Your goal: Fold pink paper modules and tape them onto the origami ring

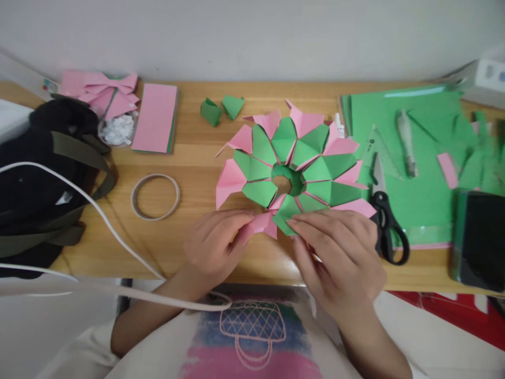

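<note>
A ring of folded paper pieces [272, 142], green inside with pink pointed flaps around it, lies in the middle of the wooden table. At its near edge, my left hand [216, 242] pinches a pink folded flap [260, 223] between thumb and fingers. Just to the right, my right hand [339, 252] has its fingertips closed on a green folded piece [284, 216] of the same ring. Part of the ring's right near side is hidden behind my right hand. Two loose green folded pieces [232, 107] lie behind the ring.
Black-handled scissors [389, 226] lie right of my right hand, beside green sheets [418, 205] with a cutter [406, 142] and set square [379, 152]. A tape roll [155, 196], pink paper stack [155, 117] and black bag [35, 184] are left. A white cable [106, 221] crosses my left forearm.
</note>
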### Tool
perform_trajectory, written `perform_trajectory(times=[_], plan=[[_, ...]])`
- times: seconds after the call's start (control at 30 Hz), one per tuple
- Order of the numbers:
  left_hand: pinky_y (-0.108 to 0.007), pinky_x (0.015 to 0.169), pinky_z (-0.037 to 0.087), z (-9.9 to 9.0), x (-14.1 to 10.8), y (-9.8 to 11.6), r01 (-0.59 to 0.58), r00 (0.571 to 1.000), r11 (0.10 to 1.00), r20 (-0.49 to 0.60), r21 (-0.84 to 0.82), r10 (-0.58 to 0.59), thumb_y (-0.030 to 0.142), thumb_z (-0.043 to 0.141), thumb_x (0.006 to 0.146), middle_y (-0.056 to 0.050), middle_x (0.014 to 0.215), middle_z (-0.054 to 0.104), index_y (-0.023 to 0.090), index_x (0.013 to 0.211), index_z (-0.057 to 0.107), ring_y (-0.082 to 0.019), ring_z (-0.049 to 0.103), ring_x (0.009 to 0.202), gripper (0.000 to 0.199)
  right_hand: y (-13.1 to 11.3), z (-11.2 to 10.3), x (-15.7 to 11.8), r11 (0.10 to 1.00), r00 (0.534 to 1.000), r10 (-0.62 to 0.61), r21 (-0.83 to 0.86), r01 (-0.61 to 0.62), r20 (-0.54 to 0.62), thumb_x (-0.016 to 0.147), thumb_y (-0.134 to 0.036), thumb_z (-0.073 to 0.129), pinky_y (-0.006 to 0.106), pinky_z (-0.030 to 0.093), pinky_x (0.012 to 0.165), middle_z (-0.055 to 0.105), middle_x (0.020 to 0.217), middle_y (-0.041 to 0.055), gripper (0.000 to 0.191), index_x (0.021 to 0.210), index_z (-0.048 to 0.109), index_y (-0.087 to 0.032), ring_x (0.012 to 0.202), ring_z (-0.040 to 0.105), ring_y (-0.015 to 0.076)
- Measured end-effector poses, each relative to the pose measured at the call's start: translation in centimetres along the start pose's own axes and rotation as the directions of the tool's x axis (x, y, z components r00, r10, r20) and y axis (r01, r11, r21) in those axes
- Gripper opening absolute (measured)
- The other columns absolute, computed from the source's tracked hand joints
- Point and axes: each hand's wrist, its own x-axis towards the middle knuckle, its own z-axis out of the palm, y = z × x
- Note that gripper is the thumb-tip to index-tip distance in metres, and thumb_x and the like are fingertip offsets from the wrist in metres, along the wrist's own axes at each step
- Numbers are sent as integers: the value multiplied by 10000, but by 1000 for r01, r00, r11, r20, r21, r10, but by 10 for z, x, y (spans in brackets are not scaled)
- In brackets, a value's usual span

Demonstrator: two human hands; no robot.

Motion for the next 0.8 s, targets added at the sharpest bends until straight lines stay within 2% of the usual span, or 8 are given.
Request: perform_trajectory(times=[0.4,0.8], plan=[[-268,684,604,2,0,3,-4,1000,998,-20,-60,3,169,569,886,-26,830,754,187,912,629,-149,717,756,68,0,0,0,1000,1000,-12,-23,12,8,820,-125,639,373,442,760,736,872,38,114,917,655,-181,831,660,194],[-262,687,600,1,-1,3,-1,1000,999,-20,-52,0,166,557,896,-40,821,752,177,909,620,-149,717,757,66,1,1,0,1000,1000,-20,-13,20,6,813,-117,644,366,432,760,734,866,30,120,909,655,-189,822,662,190]])
